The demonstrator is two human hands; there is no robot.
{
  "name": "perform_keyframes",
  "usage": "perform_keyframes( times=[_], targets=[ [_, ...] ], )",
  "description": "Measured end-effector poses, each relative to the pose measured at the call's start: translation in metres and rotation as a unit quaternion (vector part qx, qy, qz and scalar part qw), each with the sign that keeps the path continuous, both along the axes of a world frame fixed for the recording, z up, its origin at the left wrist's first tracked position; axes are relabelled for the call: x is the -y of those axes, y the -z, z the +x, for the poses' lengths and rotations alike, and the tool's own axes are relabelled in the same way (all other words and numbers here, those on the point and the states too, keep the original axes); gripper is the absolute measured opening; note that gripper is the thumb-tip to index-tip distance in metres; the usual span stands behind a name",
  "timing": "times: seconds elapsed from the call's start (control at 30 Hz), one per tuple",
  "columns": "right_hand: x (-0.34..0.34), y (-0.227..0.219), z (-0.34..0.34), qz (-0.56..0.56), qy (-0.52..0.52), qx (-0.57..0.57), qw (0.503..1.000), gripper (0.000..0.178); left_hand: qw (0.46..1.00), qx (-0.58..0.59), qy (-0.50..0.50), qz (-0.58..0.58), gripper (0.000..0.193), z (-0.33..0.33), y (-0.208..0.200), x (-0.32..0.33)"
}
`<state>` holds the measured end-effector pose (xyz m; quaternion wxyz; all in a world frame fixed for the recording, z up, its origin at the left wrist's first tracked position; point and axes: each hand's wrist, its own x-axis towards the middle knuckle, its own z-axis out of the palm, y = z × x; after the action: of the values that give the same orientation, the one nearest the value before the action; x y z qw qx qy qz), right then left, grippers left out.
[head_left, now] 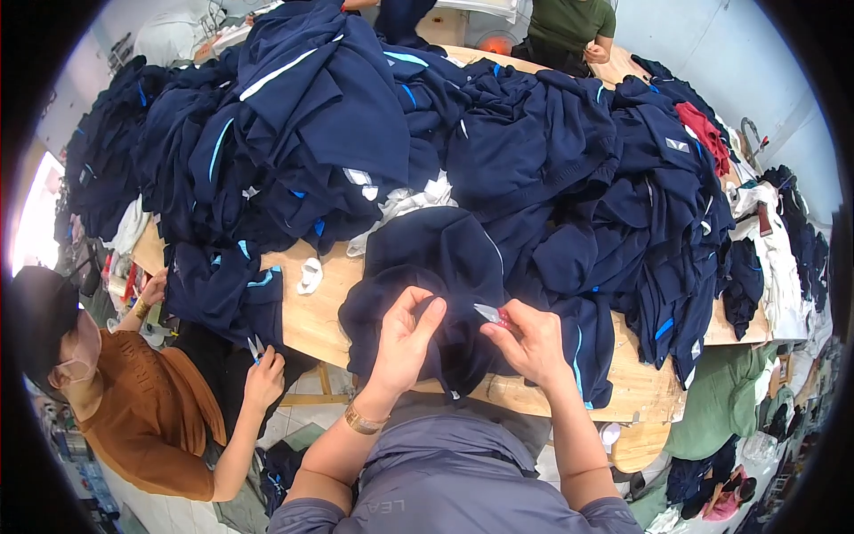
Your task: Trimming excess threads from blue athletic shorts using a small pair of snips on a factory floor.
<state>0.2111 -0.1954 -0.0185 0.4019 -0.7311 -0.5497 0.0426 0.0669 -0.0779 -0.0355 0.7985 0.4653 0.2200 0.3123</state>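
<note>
Tabletop (311, 325) of pale wood spreads ahead of me and to both sides of my grip, its bare grain showing left of my left wrist and again to the right of my right forearm. My left grip (405, 343) is closed, thumb and fingers pinching the dark cloth of a navy garment (427, 245), which lies bunched directly beneath and beyond both hands. My right grip (536, 343) is curled round red-handled snips (487, 312), blades pointing left toward the pinched cloth.

Just beyond the garment are crumpled white scraps (418, 203), with another white piece (310, 276) farther left on the wood. Past my left grip rises a tall navy heap (329, 116) with white and light-blue stripes; beyond my right one, more navy clothing (534, 133) covers the surface, and a red cloth (703, 133) lies at its far right.

Left of my grip, a co-worker in a brown top (151, 392) holds another pair of snips (256, 347) beside a navy piece. Across from me stands a person in green (569, 31). Far to my right are white garments (767, 267) and a pale wall (747, 76); below my left elbow, light floor tiles (302, 418) show.
</note>
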Motion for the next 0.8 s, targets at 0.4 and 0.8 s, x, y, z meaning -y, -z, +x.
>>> perform_keyframes(
  times=[0.4,0.8],
  targets=[
    [-0.004,0.018,-0.005,0.067,0.023,0.211,0.975,0.040,0.985,0.038,0.029,-0.167,0.005,0.000,0.002,-0.003],
    [-0.007,0.017,-0.006,0.075,0.020,0.230,0.970,0.039,0.987,0.028,0.034,-0.155,0.010,-0.001,0.003,-0.001]
  ],
)
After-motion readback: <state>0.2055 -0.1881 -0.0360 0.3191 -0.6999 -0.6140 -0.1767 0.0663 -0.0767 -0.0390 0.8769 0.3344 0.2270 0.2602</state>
